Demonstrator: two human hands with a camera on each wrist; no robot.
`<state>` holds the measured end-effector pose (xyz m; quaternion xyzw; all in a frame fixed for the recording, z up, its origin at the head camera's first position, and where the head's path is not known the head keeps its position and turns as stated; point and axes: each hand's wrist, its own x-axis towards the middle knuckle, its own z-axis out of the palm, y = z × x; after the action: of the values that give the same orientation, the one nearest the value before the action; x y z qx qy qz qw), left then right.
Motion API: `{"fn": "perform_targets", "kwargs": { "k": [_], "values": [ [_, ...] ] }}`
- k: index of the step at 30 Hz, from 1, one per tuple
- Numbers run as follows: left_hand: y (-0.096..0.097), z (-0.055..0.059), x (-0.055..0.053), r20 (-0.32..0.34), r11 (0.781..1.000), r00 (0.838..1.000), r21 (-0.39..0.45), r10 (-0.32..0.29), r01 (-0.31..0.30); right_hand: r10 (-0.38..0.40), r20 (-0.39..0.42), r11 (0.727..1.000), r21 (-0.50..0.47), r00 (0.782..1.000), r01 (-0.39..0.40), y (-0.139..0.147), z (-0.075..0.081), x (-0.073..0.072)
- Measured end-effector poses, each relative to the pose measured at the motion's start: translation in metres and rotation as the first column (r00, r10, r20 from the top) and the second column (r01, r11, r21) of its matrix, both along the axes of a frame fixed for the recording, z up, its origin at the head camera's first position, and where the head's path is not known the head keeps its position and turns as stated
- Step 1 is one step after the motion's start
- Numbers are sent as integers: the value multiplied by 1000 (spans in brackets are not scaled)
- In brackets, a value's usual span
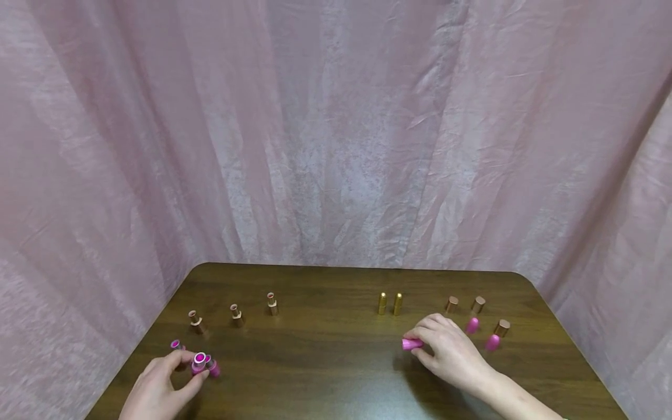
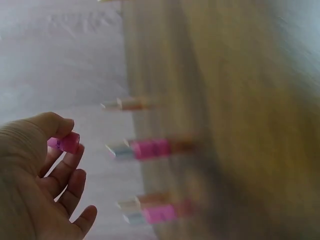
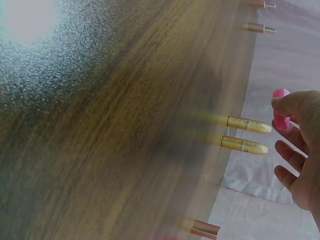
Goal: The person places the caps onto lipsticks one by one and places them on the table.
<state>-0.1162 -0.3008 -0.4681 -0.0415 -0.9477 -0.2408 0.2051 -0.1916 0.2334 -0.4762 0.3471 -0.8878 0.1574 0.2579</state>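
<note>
In the head view my left hand [image 1: 157, 388] pinches a pink lipstick tube [image 1: 199, 363] between thumb and fingertips, its open silver-rimmed end facing up. The left wrist view shows this tube's pink base [image 2: 65, 143], while the other fingers spread loosely. Two more uncapped pink tubes stand close by; one [image 1: 213, 367] is partly hidden behind the held one, the other [image 1: 176, 345] lies just beyond the fingers. My right hand [image 1: 452, 357] pinches a pink lipstick cap [image 1: 412, 344], held sideways with its end toward the left. From the right wrist, the cap [image 3: 281, 110] shows between thumb and index finger.
Uncapped copper tubes [image 1: 237, 315] stand at the left back of the brown table [image 1: 325, 373]. Two gold capped lipsticks [image 1: 382, 304] are upright near the middle back. Copper caps [image 1: 478, 304] and two pink caps [image 1: 492, 342] stand beyond the right hand. A pink curtain [image 1: 336, 146] surrounds the table.
</note>
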Motion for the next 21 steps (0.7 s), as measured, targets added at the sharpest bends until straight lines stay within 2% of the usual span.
{"fn": "perform_targets", "kwargs": {
  "k": [2, 4, 7, 9, 12, 14, 21],
  "values": [
    [11, 5, -2, -73, 999, 996, 3, -42, 42, -2, -1, 1000, -3, 1000, 2, 0, 0, 1],
    [23, 10, -6, -141, 996, 986, -9, -90, 90, -7, -3, 1000, -7, 1000, 7, 0, 1, 2],
    [40, 17, -11, -202, 987, 966, -45, -158, 152, -7, -5, 1000, -19, 1000, 7, 1, 2, 4],
    [51, 20, -14, -217, 980, 956, -84, -195, 181, -1, -3, 1000, -29, 1000, 0, 1, 2, 4],
    [67, 23, -20, -219, 967, 945, -128, -244, 220, 7, -3, 999, -40, 1000, -7, 1, 2, 5],
    [77, 23, -25, -209, 962, 942, -139, -261, 236, 7, -3, 999, -46, 1000, -7, 0, 2, 6],
    [108, 23, -39, -143, 953, 942, -66, -303, 296, -7, 15, 997, -79, 1000, 8, -4, 4, 9]
  ]
}}
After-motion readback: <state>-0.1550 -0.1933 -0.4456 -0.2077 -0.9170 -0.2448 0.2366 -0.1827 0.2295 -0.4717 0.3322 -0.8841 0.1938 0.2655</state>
